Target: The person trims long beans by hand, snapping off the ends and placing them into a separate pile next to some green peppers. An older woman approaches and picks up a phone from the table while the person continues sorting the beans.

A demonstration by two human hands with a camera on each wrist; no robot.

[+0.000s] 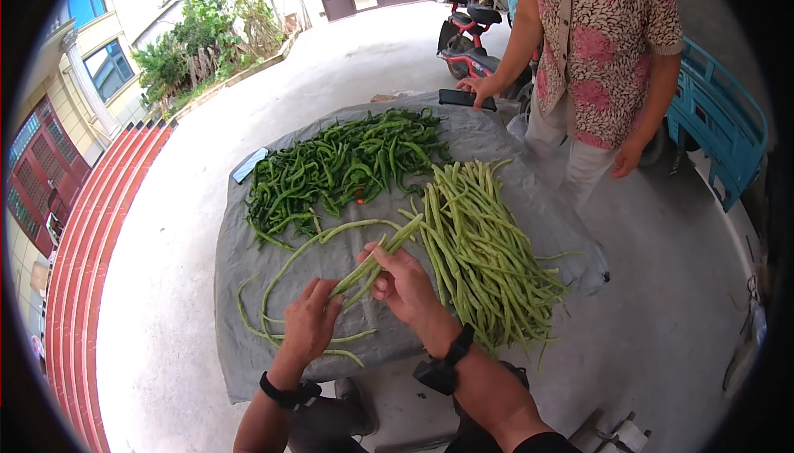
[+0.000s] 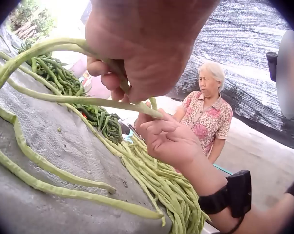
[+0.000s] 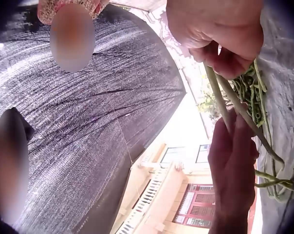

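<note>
Several long green beans (image 1: 357, 274) stretch between the two hands over the grey sheet. My left hand (image 1: 308, 321) grips them near their lower end, fingers curled round. Higher up, my right hand (image 1: 402, 281) pinches the same beans between thumb and fingers, as the left wrist view also shows, with the right hand (image 2: 171, 139) behind the left. Loose long beans (image 1: 269, 300) curve across the sheet left of my hands. A big heap of long beans (image 1: 488, 263) lies just right of my right hand. Beyond my hands is a pile of green peppers (image 1: 347, 164).
A grey sheet (image 1: 248, 354) covers the work surface. Across it stands a person (image 1: 604, 48) in a patterned shirt, one hand holding a dark phone (image 1: 465, 100). A light blue packet (image 1: 250, 165) lies by the peppers. Behind are a red scooter (image 1: 471, 52) and a blue cart (image 1: 719, 122).
</note>
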